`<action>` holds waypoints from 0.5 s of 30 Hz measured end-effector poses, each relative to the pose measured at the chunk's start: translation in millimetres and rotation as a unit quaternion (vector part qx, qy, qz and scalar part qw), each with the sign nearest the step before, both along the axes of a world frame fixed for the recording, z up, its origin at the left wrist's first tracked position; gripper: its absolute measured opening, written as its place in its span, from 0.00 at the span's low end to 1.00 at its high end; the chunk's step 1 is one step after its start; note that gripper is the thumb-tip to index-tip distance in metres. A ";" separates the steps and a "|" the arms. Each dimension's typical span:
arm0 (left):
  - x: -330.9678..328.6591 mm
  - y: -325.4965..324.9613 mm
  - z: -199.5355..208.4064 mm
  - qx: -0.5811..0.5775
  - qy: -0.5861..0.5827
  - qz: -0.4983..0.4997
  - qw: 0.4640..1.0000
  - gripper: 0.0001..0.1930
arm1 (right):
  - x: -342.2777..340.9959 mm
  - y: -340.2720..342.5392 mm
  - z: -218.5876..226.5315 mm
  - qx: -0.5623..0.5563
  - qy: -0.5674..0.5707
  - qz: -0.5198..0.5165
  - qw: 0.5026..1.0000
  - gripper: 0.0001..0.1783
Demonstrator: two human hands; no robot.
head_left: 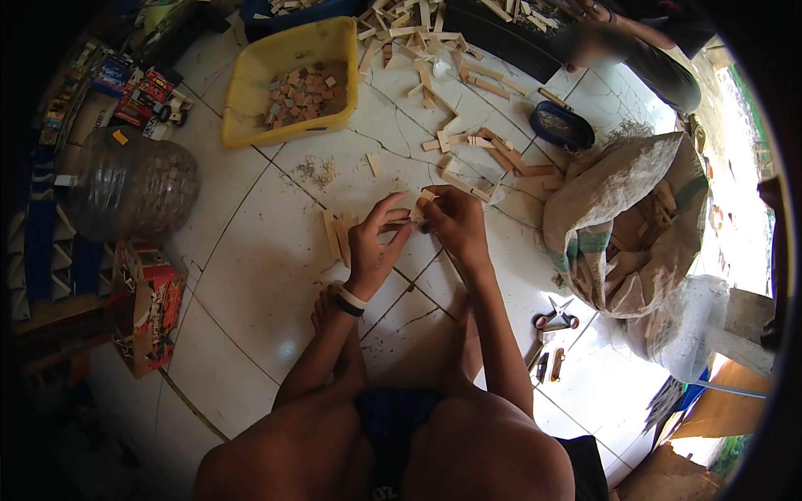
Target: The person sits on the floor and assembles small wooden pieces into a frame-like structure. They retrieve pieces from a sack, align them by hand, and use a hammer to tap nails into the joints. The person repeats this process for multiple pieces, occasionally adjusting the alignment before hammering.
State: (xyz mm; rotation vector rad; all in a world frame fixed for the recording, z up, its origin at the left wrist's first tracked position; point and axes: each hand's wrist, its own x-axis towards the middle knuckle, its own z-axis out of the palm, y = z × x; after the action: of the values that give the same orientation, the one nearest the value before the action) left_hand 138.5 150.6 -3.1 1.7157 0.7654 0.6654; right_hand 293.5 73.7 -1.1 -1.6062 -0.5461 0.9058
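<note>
My right hand [459, 224] pinches a small pale wooden block [425, 198] between thumb and fingers, above the tiled floor. Close against it, my left hand [373, 248] is curled, its thumb and fingertips brought together by the block's lower edge. What lies between the left fingertips is too small to make out. Beside my left wrist, a few upright-looking wood strips [332, 236] rest on the floor. Farther ahead lies a single flat wood piece [374, 164].
A yellow basin [231, 108] holds small wooden blocks. Loose wood frames [489, 154] scatter ahead. At right stand a woven sack [576, 209] and scissors [557, 316]; at left, a large clear plastic bottle [134, 184] and red carton [163, 309]. Another person's arm [643, 33] shows far right.
</note>
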 end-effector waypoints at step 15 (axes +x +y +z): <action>7.5 6.0 -6.0 0.080 -0.030 0.002 0.996 0.15 | 9.5 3.7 8.2 -0.008 0.028 0.009 1.000 0.17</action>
State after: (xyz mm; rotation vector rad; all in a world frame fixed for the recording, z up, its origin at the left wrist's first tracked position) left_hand 146.1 156.5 -9.1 1.8298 0.6879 0.7954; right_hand 303.0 77.3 7.1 -1.5872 -0.5153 0.9673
